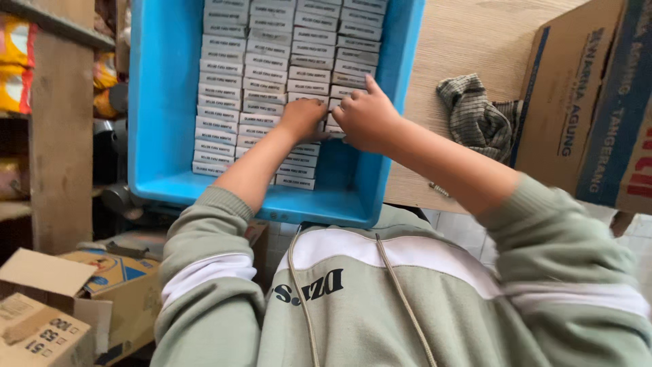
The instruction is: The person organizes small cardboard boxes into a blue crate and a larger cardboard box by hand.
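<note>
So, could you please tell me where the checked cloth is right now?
The checked cloth lies crumpled on the wooden table, right of the blue tray and left of the cardboard box.

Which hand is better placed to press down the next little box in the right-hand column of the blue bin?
Probably the right hand: it already rests on the small boxes at the right-hand column of the blue bin, while the left hand sits on the column beside it.

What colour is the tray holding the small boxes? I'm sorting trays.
Bright blue tray, clearest in the head view.
</note>
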